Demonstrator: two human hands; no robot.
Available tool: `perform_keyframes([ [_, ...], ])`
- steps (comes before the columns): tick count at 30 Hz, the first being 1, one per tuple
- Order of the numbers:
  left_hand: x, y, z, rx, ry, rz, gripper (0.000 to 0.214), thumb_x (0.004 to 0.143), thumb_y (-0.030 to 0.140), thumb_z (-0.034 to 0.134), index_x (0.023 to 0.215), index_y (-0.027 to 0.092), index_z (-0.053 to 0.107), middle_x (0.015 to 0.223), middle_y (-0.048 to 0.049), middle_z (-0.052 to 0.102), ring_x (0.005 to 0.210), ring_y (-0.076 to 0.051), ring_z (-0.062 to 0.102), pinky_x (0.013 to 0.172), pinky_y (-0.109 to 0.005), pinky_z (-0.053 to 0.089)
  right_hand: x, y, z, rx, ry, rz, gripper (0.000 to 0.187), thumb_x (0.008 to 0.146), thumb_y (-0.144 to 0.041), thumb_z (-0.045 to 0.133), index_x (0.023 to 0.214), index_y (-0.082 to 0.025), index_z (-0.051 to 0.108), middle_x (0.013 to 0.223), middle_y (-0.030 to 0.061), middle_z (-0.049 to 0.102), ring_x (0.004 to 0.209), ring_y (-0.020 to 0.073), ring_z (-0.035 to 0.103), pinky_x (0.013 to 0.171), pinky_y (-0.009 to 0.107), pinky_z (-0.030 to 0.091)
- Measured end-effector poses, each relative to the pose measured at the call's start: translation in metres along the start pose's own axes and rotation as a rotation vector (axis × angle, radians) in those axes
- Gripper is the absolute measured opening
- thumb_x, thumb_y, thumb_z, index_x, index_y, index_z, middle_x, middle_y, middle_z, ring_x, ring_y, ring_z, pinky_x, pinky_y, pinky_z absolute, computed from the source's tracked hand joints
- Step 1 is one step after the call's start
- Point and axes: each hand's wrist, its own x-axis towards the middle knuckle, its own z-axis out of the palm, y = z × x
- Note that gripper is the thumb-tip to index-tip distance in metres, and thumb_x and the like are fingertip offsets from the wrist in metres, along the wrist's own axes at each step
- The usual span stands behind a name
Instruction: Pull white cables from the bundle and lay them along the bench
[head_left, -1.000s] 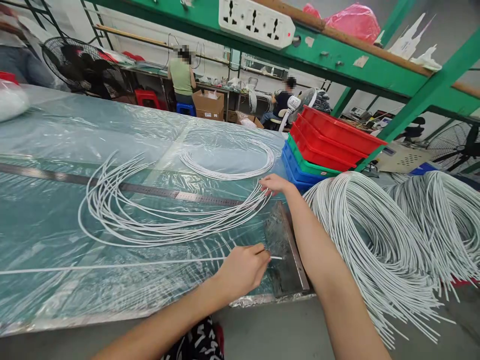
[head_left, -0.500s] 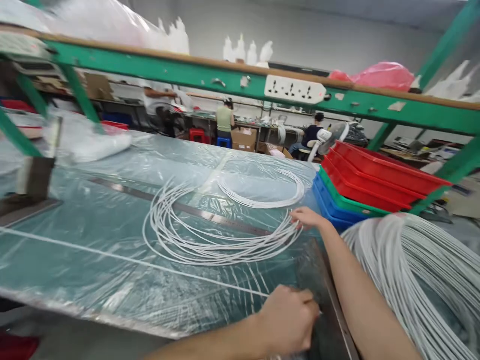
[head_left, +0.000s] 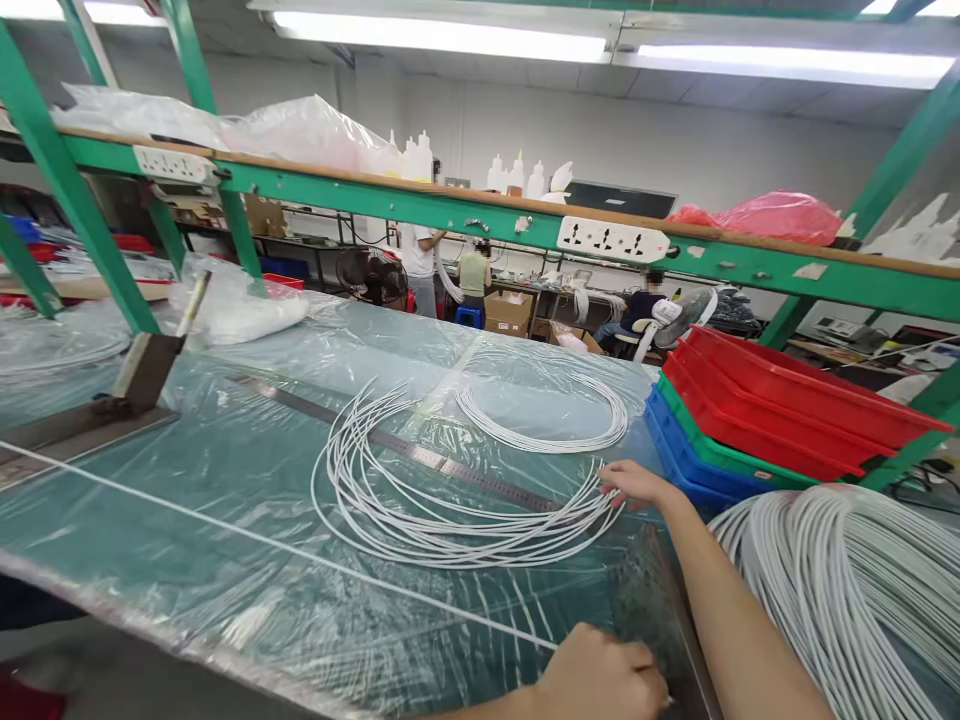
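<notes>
My left hand (head_left: 600, 675), at the bottom of the view, is closed in a fist around a straight white cable (head_left: 315, 558). That cable runs off past the left edge. Farther forward, my right hand (head_left: 634, 484) lies at the right end of a loose coil of white cables (head_left: 450, 553). Its fingers are loosely stretched out and touch the cable ends. Between my arms lies a dark metal plate (head_left: 649, 590), beside the left fist. A steel ruler (head_left: 427, 457) lies partly under the coil.
A smaller coil (head_left: 547, 442) lies behind. Right are stacked red trays (head_left: 795, 390) and a big cable bundle (head_left: 817, 560). A metal block with a handle (head_left: 142, 375) stands left. A green shelf frame (head_left: 450, 215) crosses above the plastic-covered table (head_left: 225, 480). Other people work beyond.
The view has tilted up, so everything sits lower and the ceiling lights show. Both hands keep about the same places by the coil and the metal plate. A standing person behind has moved right.
</notes>
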Motion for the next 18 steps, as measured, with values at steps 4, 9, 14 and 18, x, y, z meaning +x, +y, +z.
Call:
perform_keyframes([
  [4, 0.0029, -0.0013, -0.0043, 0.023, -0.031, 0.021, 0.028, 0.088, 0.041, 0.059, 0.072, 0.019, 0.061, 0.062, 0.0000, 0.058, 0.048, -0.012, 0.053, 0.031, -0.028, 0.014, 0.0059, 0.0030, 0.0004, -0.029, -0.027, -0.001, 0.026, 0.102, -0.034, 0.042, 0.102, -0.016, 0.059, 0.107, 0.0087, 0.066, 0.077, 0.0189, 0.066, 0.051, 0.021, 0.043],
  [9, 0.0044, -0.0022, -0.0028, 0.051, -0.020, 0.025, 0.023, 0.086, 0.038, 0.063, 0.073, 0.019, 0.062, 0.063, 0.0002, 0.059, 0.047, -0.012, 0.052, 0.032, -0.028, 0.013, 0.0094, 0.0048, 0.0008, -0.045, -0.036, 0.005, 0.025, 0.101, -0.037, 0.046, 0.106, -0.016, 0.057, 0.110, 0.0089, 0.065, 0.078, 0.0196, 0.066, 0.054, 0.022, 0.046],
  [14, 0.0043, -0.0023, -0.0025, 0.028, -0.069, 0.004, 0.018, 0.088, 0.036, 0.061, 0.081, 0.020, 0.066, 0.067, -0.0002, 0.062, 0.048, -0.012, 0.052, 0.034, -0.028, 0.014, 0.0073, 0.0023, 0.0011, -0.038, -0.045, 0.003, 0.023, 0.101, -0.033, 0.045, 0.110, -0.015, 0.057, 0.109, 0.0104, 0.065, 0.078, 0.0200, 0.066, 0.059, 0.026, 0.049],
  [18, 0.0051, -0.0019, -0.0053, 0.023, -0.111, -0.006, 0.017, 0.087, 0.036, 0.060, 0.083, 0.021, 0.067, 0.066, -0.0003, 0.062, 0.047, -0.013, 0.051, 0.033, -0.029, 0.015, 0.0048, -0.0012, 0.0021, -0.052, -0.048, 0.003, 0.023, 0.102, -0.032, 0.044, 0.110, -0.015, 0.057, 0.109, 0.0100, 0.064, 0.077, 0.0196, 0.066, 0.064, 0.028, 0.050],
])
